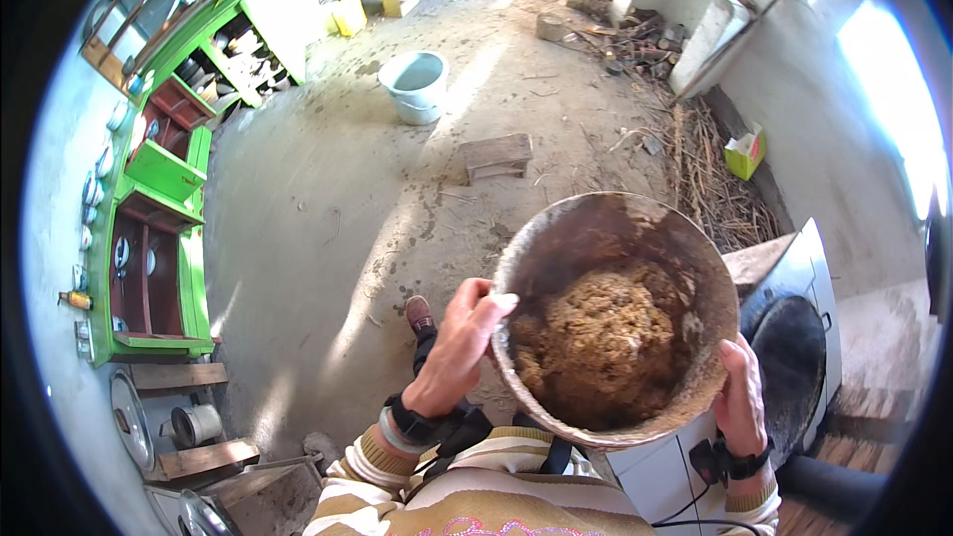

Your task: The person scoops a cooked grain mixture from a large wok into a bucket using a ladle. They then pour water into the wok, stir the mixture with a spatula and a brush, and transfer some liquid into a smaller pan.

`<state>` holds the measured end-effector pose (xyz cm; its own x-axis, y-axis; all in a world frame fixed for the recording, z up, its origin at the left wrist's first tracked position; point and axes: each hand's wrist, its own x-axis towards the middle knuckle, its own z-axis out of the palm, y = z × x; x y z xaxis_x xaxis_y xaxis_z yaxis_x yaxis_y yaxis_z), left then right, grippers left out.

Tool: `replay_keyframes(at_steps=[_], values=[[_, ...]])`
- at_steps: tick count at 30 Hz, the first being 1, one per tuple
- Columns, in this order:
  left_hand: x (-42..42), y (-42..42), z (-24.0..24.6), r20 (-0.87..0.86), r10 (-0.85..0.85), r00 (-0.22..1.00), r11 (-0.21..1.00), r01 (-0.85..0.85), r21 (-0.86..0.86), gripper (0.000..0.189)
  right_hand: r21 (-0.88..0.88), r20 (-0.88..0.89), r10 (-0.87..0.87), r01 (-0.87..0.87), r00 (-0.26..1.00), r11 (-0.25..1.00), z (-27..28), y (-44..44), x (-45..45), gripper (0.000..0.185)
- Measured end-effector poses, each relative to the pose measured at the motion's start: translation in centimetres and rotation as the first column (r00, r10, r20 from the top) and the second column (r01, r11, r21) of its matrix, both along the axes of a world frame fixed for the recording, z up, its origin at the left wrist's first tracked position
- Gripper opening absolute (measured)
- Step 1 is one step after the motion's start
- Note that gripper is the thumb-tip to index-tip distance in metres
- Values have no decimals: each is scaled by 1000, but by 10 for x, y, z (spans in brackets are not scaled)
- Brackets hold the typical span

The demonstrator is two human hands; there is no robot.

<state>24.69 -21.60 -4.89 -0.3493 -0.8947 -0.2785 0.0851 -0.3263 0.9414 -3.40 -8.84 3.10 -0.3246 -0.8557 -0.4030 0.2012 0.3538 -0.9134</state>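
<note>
Before my body I hold a large, stained round pot, tilted so that I look into it. A brown, crumbly mash lies heaped inside, and dark residue coats the inner wall. My left hand grips the rim on the left, thumb on top and fingers beneath, partly hidden. On the right side my right hand presses against the outer wall, its thumb near the rim; most of its fingers are out of sight. Just beyond it a blackened round pan or stove opening sits in a white-tiled stove.
A light blue bucket and a small wooden stool stand on the concrete floor. Twigs and firewood line the right wall. Green cabinets with one drawer pulled out stand left. Lower left are a metal mug and a lid.
</note>
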Motion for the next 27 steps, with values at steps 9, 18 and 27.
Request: replay_keyframes(at_steps=[9,18,27], values=[[165,-135,-109,125,284,951,928,-305,215,42,303,213,-58,-10,975,953,-214,-191,128,51],[279,-225,-318,411,441,798,743,-582,331,51,362,181,301,-349,936,865,-425,-358,252,47],[329,-246,-476,466,504,727,621,-680,389,62,465,178,443,-472,879,749,-624,-406,308,50]])
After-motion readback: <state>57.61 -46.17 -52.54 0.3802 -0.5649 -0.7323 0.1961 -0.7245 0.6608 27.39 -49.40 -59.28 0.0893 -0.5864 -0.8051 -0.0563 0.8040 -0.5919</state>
